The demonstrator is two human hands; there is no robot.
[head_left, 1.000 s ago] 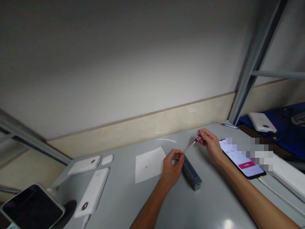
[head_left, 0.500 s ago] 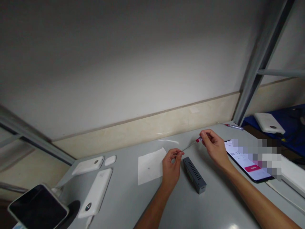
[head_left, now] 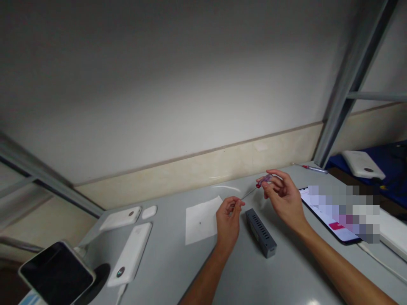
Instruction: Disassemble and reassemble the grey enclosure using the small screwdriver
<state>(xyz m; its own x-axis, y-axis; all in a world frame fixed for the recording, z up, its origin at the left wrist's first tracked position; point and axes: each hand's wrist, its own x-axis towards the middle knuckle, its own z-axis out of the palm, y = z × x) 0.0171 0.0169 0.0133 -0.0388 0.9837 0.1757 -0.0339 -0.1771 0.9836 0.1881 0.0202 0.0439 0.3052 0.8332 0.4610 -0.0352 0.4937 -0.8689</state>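
A small screwdriver (head_left: pixel 260 185) with a red and purple translucent handle and a thin metal shaft is held between my two hands above the table. My right hand (head_left: pixel 282 197) has thumb and fingers around the handle, the other fingers loosely curled. The fingertips of my left hand (head_left: pixel 229 218) pinch the far end of the shaft; whether a small part is also in that pinch is hidden. Just below the shaft lies a dark grey oblong box (head_left: pixel 261 234) with slots along its top. Left of my left hand is a white paper sheet (head_left: pixel 202 228) with a tiny dark piece (head_left: pixel 200 223) on it.
A second screwdriver (head_left: pixel 314 169) lies at the back right edge. The phone (head_left: pixel 330 218) with a lit screen is right of my right hand. White power banks (head_left: pixel 131 254), a small white case (head_left: pixel 149 212) and a dark-screened device on a stand (head_left: pixel 57 273) occupy the left.
My right hand has opened its fingers somewhat and shifted along the handle, showing more of it. The screwdriver tilts a little differently; my left hand keeps its pinch. The view has shifted slightly.
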